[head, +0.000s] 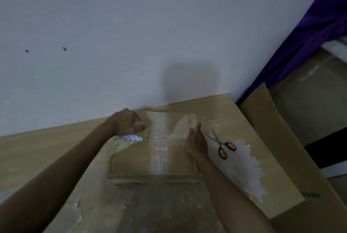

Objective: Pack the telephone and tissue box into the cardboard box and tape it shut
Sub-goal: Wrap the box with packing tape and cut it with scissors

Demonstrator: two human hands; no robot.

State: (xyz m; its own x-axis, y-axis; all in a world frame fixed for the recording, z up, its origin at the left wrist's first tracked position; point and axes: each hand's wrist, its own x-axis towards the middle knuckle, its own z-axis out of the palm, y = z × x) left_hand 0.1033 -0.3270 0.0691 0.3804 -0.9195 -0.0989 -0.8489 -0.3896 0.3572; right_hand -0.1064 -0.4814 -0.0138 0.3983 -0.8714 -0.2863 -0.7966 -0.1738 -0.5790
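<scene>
The cardboard box [150, 159] sits mid-surface, likely light and stiff, its tape slick. My left grip [129, 123] curls on the far flap [169, 122] at 11 o'clock. My right grip [196, 141] presses flat-fingered at 2 o'clock.

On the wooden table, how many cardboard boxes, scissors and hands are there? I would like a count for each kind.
cardboard box: 1
scissors: 1
Hands: 2 (left hand, right hand)
Total: 4
</scene>
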